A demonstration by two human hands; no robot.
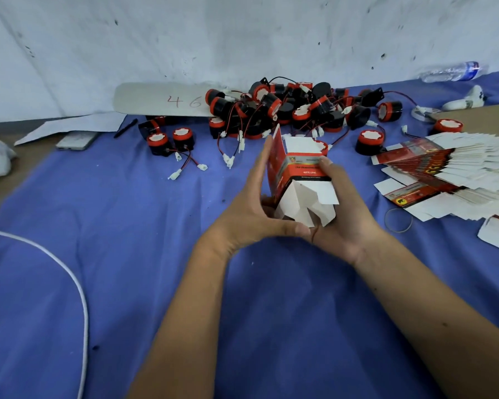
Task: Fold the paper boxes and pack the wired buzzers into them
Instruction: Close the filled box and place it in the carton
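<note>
Both hands hold a half-formed red and white paper box (297, 180) above the blue cloth. My left hand (254, 208) lies along its left side, fingers straight up the red panel, thumb tucked under the white bottom flaps. My right hand (343, 214) grips the right side, its thumb on the red printed face. The white bottom flaps stick out toward me, unfolded. A pile of black and red wired buzzers (294, 108) lies behind the box by the wall. A fanned stack of flat boxes (450, 174) lies to the right.
A blue cloth (127, 240) covers the table. A white cable (69, 269) curves at the left. A phone (75, 139), a pen (126, 128) and white card sheets lie at back left. A plastic bottle (455, 72) lies at back right, a rubber band (398, 220) near the stack.
</note>
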